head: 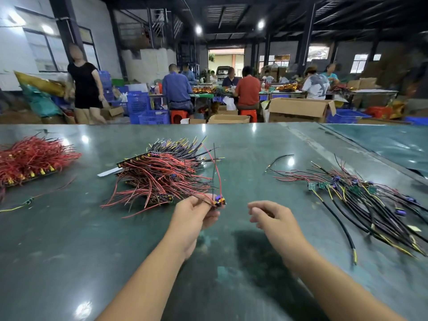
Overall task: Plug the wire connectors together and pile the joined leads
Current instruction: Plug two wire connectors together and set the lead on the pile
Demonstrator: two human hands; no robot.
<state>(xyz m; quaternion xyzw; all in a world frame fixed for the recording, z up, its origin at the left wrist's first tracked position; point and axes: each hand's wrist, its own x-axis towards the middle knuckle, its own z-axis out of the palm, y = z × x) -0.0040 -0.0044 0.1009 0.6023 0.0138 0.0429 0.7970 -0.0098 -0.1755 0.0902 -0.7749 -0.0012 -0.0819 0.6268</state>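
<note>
Head view: at centre frame the left hand (196,212) is pinching a joined lead (218,201) by its connector, wires standing upward, likely bound for the pile (162,174) just above it. Right hand (269,214) is hovering loosely curled, holding nothing, nearest the loose leads (361,200) at right.

Dim workshop hall, dark steel roof (231,12) with round lamps (261,24), white wall (14,42) and windows (44,49) at left, bright doorway (225,60) at far end. People sit on red stools (178,115) at long tables (361,91). Blue crates (148,110) and open cartons (298,110) crowd the floor behind a glossy green bench (254,140).
</note>
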